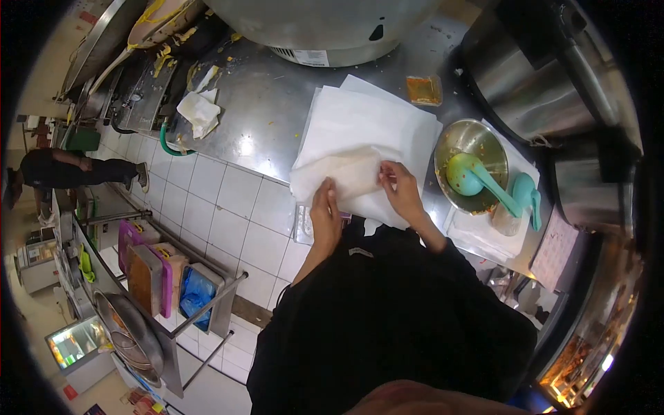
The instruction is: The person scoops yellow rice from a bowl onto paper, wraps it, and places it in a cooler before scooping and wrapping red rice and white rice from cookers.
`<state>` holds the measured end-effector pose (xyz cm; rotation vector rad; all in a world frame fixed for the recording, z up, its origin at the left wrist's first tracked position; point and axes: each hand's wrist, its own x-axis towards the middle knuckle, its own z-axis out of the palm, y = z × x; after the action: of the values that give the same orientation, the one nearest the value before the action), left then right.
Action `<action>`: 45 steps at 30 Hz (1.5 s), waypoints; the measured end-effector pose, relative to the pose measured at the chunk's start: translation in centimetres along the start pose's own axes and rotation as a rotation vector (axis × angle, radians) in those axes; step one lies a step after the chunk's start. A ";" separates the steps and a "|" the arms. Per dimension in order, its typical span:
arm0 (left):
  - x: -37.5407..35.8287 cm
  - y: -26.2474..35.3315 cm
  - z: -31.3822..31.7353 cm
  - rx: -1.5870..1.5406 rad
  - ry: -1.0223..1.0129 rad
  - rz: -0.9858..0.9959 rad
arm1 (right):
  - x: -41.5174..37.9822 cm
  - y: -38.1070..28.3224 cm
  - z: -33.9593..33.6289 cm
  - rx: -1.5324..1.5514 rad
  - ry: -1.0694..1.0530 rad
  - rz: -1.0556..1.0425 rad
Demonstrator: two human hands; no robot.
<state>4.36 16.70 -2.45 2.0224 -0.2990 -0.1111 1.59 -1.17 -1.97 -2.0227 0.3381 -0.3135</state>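
Observation:
A folded, off-white paper wrapper [351, 173] lies on a stack of white paper sheets [377, 114] at the counter's front edge. My left hand [325, 211] is closed at the wrapper's left end, with its fingertips against the paper. At the right end, my right hand [402, 192] pinches the wrapper's edge between thumb and fingers. What the wrapper contains, if anything, is hidden. Just right of the stack sits a metal bowl [443, 155] with food residue inside. A turquoise ladle [465, 174] rests in it.
A sealed packet of orange sauce [424, 90] lies behind the stack. Large metal pots [532, 90] stand at the right. Crumpled white paper [199, 113] sits at the counter's left end. A person in dark clothes [59, 166] stands at far left, beyond the tiled floor [221, 187].

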 end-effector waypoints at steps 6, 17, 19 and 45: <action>3.2 -3.1 0.8 -0.409 -0.163 -0.165 | 3.4 2.8 0.5 0.044 -0.246 0.111; 9.6 -0.4 -0.9 0.513 -0.346 0.323 | 8.6 0.8 -0.3 -0.597 -0.398 -0.241; 8.2 0.3 -0.7 0.371 -0.320 0.142 | 7.9 0.8 -0.2 -0.499 -0.389 -0.117; 13.6 3.0 -4.0 0.036 -0.915 0.188 | 7.6 -1.3 -2.1 -0.445 -0.493 -0.401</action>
<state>17.79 15.32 2.75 1.8491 -1.0579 -0.9212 7.96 -5.10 0.67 -2.5154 -0.3412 0.0332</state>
